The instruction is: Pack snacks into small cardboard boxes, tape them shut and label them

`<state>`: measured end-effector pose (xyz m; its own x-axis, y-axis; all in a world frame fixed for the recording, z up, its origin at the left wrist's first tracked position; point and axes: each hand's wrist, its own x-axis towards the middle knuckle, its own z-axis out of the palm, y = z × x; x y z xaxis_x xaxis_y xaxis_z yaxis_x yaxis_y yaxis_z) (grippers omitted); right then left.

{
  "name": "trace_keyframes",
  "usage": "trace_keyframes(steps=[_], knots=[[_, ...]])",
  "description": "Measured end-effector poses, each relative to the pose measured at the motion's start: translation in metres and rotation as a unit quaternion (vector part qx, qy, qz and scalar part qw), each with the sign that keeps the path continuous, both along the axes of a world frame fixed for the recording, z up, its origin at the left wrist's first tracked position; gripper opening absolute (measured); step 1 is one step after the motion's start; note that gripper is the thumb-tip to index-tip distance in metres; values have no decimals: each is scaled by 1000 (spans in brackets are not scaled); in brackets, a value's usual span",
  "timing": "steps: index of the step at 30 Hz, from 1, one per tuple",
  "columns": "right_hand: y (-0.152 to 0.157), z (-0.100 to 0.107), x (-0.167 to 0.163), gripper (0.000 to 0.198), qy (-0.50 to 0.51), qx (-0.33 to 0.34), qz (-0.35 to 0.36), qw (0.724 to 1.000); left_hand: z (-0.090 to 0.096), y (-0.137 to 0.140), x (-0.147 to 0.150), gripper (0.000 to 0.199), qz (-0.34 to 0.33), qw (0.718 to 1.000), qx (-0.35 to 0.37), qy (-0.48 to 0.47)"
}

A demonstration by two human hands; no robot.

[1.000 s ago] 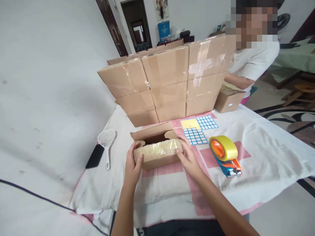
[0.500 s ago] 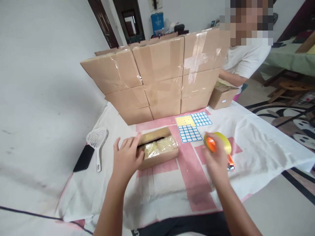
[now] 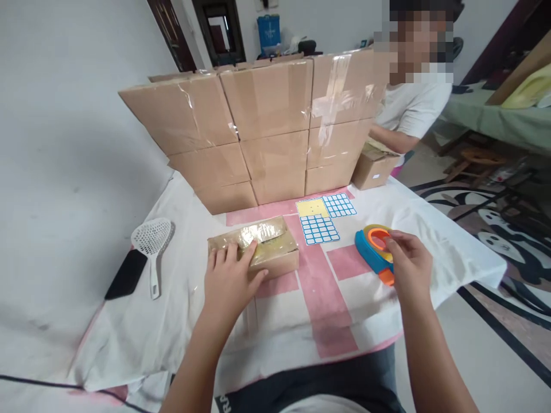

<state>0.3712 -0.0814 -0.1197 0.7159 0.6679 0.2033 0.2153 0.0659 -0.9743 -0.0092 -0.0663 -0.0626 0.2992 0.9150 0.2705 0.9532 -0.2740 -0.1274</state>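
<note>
Box [image 3: 282, 261] lies closed, contents hidden, under spread left hand [image 3: 230, 281]; right hand [image 3: 412, 265] grips tape dispenser [image 3: 369, 253]

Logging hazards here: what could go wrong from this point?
The small box's top flaps might lift if the left hand on them eases off. The tape dispenser could twist, as the right hand has it near the orange hub. The gridded sheets beside the box might get nudged.

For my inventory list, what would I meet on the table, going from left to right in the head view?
Black flat object → white slotted spoon → small cardboard box → blue-grid sheets → blue tape dispenser.
</note>
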Motion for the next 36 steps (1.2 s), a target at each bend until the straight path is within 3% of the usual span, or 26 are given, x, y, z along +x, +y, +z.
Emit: trace_keyframes(steps=[3,6,8,10,13,19,22,24,26,33,36], knots=[[5,-5,26,45,-100,-57,-75,991,1,6,1,57,-10,1000,-11,-4],[21,-15,60,67,-91,-219,-29,971,-6,9,3,55,-36,999,-5,-16],[32,-20,75,55,-83,-294,22,952,-10,9,4,56,-44,999,1,-20],[40,-22,79,32,-101,-316,42,943,-14,7,4,56,-45,999,7,-22],[40,-19,68,22,-141,-287,40,946,-17,3,3,56,-36,999,9,-28],[13,-6,12,67,-215,-169,15,962,-16,0,3,55,-25,999,-5,-41],[4,-6,-22,86,-201,-173,58,963,-15,-1,4,53,-21,998,-6,-51],[1,-8,-39,88,-152,-177,84,969,-16,-2,3,54,-20,998,-2,-57],[-1,-10,-50,83,-96,-165,89,978,-18,-3,3,54,-21,998,3,-59],[-5,-10,-49,40,4,-128,120,984,-22,1,0,55,-36,996,24,-82],[-15,-2,-55,33,97,-87,144,981,-18,-3,-1,53,-80,986,77,-128]])
